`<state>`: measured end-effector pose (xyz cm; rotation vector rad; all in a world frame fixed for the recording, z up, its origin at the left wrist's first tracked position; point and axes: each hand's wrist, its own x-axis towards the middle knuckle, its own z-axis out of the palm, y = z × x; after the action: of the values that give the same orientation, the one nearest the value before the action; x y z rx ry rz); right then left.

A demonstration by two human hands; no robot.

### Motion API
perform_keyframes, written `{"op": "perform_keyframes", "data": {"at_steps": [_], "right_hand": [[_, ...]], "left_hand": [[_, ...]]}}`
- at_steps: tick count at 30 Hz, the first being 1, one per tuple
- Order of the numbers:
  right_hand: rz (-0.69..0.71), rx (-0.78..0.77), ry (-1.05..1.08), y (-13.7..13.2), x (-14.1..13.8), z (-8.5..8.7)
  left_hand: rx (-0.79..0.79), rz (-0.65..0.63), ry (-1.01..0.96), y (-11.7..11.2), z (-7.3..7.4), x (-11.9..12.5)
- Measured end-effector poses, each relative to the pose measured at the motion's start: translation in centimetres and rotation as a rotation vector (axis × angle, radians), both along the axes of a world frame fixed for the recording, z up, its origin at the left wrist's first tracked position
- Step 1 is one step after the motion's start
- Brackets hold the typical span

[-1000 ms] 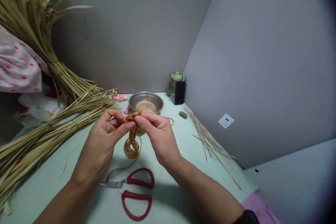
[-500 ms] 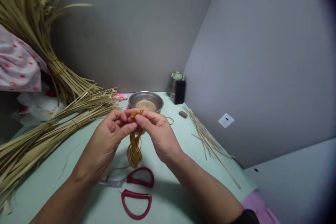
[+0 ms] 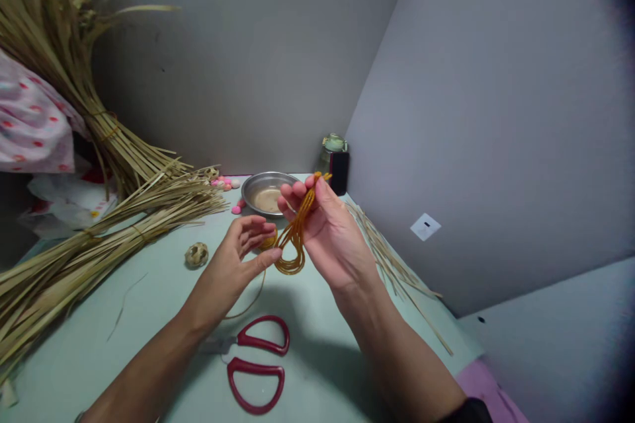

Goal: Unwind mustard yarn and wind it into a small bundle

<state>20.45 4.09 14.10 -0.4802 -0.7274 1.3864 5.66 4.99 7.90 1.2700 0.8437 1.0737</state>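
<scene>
My right hand (image 3: 335,231) pinches the top of a looped bundle of golden-brown cord (image 3: 294,248) between thumb and fingers, holding it up over the table. Loops of the cord hang toward my left hand (image 3: 243,254). That hand is open, its fingers curved and apart from the thumb, with the thumb tip at the edge of the loops. A loose tail of cord runs down toward the scissors (image 3: 258,383), whose red handles lie spread on the table below. Left of my left hand rests a small woven ball (image 3: 197,255).
A metal bowl (image 3: 251,201) of liquid stands behind my hands, with pink and pale pebble-like pieces (image 3: 224,183) beside it. Bundled plant strips (image 3: 149,225) fill the left. Against the right wall are a phone (image 3: 340,172), a lidded jar (image 3: 334,143) and loose strips (image 3: 391,261).
My hands have separated. The right has moved up and right with the cord bundle; the left has let go of its top and dropped left, uncovering the woven ball.
</scene>
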Motion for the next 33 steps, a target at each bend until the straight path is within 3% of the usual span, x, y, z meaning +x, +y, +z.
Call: {"op": "perform_keyframes", "data": {"at_steps": [6,14,20,25,28,30,33], "right_hand": [[0.01,-0.052,0.075,-0.4,0.3,1.1],[-0.08,-0.075,0.113,0.1,3.8,2.8],[-0.123,-0.081,0.075,0.3,3.7,2.6],[-0.104,-0.108,0.123,0.2,3.4,2.7],[-0.116,-0.093,0.082,0.2,3.2,2.8],[-0.123,-0.053,0.014,0.2,2.8,2.5],[-0.126,0.041,-0.097,0.0,1.5,1.5]], "left_hand": [[-0.033,-0.192,0.07,-0.3,0.1,0.5],[-0.091,-0.057,0.017,0.2,0.1,-0.5],[-0.099,-0.045,-0.067,-0.1,0.5,-0.4],[-0.121,-0.162,-0.092,-0.4,1.0,-0.5],[-0.286,-0.231,-0.31,-0.7,1.8,-0.7],[-0.415,-0.157,-0.492,-0.9,2.7,-1.0],[-0.511,0.058,-0.658,-1.2,4.4,-1.3]]}}
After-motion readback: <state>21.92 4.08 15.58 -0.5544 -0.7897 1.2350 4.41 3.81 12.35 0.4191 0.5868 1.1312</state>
